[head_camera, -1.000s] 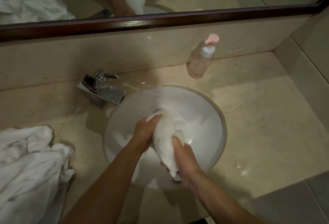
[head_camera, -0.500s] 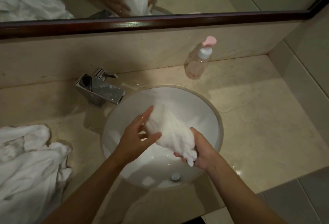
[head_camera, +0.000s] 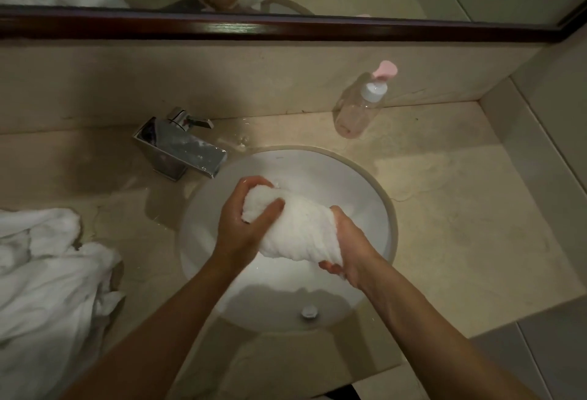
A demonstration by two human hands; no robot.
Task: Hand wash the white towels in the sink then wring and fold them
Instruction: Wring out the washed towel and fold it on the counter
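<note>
No readable text, labels, brands or numbers anywhere.

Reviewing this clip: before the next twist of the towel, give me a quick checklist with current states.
1. Left hand grips one end of the towel: ok.
2. Right hand grips the other end: ok.
3. Towel held over the sink, so water falls inside: ok.
4. Tap off, no stream visible: ok.
5. Drain uncovered: ok.
6. Towel rinsed free of soap: cannot tell.
</note>
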